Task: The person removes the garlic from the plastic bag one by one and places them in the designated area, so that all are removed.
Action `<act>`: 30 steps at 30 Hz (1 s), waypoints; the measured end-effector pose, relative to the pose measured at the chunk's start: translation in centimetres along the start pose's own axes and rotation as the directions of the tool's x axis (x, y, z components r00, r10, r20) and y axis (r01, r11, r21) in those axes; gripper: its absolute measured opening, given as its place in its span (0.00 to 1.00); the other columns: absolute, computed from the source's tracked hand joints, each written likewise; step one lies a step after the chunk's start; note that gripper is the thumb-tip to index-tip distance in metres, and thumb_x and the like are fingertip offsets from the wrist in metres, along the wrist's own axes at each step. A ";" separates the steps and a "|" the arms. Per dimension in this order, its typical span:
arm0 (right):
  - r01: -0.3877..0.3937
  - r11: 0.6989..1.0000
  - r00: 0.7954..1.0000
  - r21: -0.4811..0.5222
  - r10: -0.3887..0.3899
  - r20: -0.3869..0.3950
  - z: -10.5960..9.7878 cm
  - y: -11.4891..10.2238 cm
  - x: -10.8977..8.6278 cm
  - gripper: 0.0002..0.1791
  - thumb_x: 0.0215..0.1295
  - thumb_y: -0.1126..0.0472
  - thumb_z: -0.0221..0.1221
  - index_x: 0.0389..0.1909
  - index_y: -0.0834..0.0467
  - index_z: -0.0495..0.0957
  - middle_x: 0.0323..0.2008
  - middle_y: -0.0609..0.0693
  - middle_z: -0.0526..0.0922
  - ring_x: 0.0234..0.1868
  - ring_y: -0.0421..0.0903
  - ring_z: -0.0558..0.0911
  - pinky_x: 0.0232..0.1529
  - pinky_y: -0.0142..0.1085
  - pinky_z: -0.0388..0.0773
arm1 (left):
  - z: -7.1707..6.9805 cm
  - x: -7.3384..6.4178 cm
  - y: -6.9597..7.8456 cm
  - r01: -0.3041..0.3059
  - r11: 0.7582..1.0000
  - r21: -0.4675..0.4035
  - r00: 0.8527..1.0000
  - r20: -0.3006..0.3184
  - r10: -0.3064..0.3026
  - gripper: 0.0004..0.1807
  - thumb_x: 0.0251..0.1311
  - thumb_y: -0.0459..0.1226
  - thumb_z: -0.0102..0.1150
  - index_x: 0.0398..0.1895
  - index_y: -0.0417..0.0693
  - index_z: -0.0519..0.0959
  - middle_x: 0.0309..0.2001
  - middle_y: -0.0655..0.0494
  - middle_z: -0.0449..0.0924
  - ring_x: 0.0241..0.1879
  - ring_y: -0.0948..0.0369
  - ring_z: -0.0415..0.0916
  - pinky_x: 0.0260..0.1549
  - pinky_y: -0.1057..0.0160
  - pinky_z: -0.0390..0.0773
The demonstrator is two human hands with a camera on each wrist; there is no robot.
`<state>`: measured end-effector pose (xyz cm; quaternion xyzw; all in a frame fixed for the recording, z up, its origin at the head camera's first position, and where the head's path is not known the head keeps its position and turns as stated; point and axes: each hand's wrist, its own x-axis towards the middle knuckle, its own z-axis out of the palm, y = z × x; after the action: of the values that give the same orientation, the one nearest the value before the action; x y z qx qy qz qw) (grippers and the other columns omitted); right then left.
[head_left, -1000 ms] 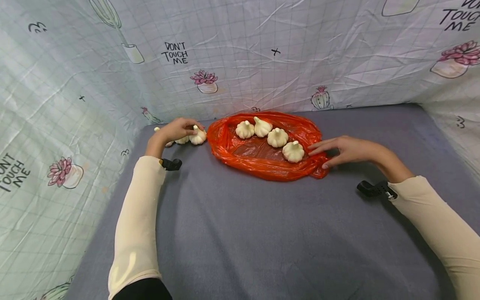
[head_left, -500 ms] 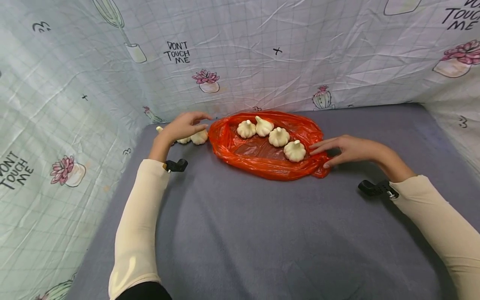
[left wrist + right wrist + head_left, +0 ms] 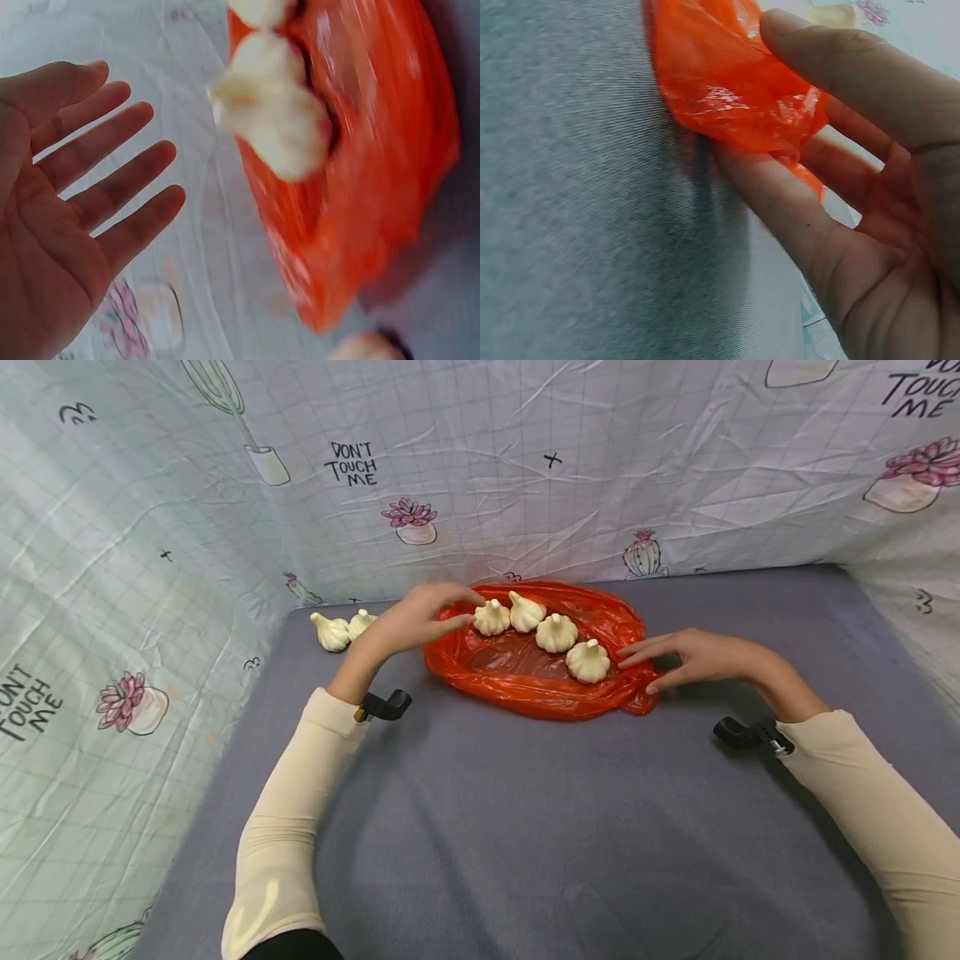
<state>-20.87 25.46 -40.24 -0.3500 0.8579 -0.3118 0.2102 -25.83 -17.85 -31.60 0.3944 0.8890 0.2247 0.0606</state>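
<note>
A red plastic bag [image 3: 517,697] lies spread with its mouth up, and several garlic bulbs [image 3: 557,633] sit inside it. My left hand [image 3: 420,617] is over the bag's left rim, fingertips near the leftmost bulb [image 3: 491,617]. In the left wrist view its fingers [image 3: 124,187] are spread, and the palm holds nothing. My right hand [image 3: 693,658] holds the bag's right end between thumb and fingers, as the right wrist view shows too. Left of the bag, a garlic bulb [image 3: 330,632] and a second bulb [image 3: 360,623] stand on the cloth, partly near my left forearm.
A grey cloth [image 3: 525,827] covers the table. Behind and to the left hangs a printed curtain [image 3: 480,460] that meets the table's back edge. A black wrist camera [image 3: 386,705] sits at my left wrist, another camera [image 3: 752,737] at my right.
My left hand has left the garlic bulbs outside the bag and moved right to the bag's left rim, uncovering two of those bulbs. The right hand stays at the bag's right end.
</note>
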 end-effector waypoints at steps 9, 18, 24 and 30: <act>-0.035 0.999 0.998 0.027 0.034 0.061 -1.1 0.0 0.9 0.29 0.65 0.54 0.69 0.67 0.51 0.78 0.72 0.55 0.71 0.75 0.64 0.61 0.71 0.63 0.56 | 2.4 1.2 3.4 -0.101 0.993 -0.053 0.993 0.055 0.104 0.17 0.72 0.38 0.60 0.60 0.46 0.81 0.57 0.54 0.82 0.55 0.58 0.77 0.57 0.58 0.75; -0.009 1.000 0.999 -0.011 0.009 0.052 -1.3 -0.3 1.2 0.28 0.64 0.54 0.70 0.65 0.52 0.80 0.70 0.55 0.73 0.74 0.64 0.63 0.70 0.62 0.58 | 4.8 3.1 4.5 -0.146 0.986 -0.086 0.986 0.069 0.152 0.19 0.72 0.37 0.60 0.62 0.40 0.79 0.59 0.48 0.81 0.56 0.59 0.76 0.60 0.60 0.72; 0.072 0.991 0.997 -0.109 -0.073 0.000 -0.7 -0.5 0.9 0.26 0.64 0.55 0.71 0.62 0.55 0.81 0.68 0.58 0.75 0.71 0.66 0.67 0.68 0.63 0.61 | 6.4 4.0 5.0 -0.122 0.983 -0.141 0.988 0.077 0.133 0.20 0.70 0.35 0.62 0.63 0.38 0.78 0.60 0.46 0.80 0.58 0.52 0.77 0.61 0.55 0.73; 0.132 0.972 0.988 -0.194 -0.145 -0.052 -0.3 -0.4 0.6 0.25 0.63 0.56 0.71 0.60 0.55 0.83 0.67 0.56 0.77 0.68 0.61 0.72 0.62 0.54 0.71 | 7.8 5.0 5.7 -0.101 0.966 -0.237 0.987 0.098 0.128 0.21 0.70 0.35 0.62 0.63 0.37 0.76 0.60 0.44 0.79 0.60 0.50 0.78 0.60 0.51 0.76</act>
<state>-21.26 24.86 -39.87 -0.4172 0.8636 -0.2538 0.1255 -23.13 -8.13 -35.65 0.4474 0.8277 0.3071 0.1429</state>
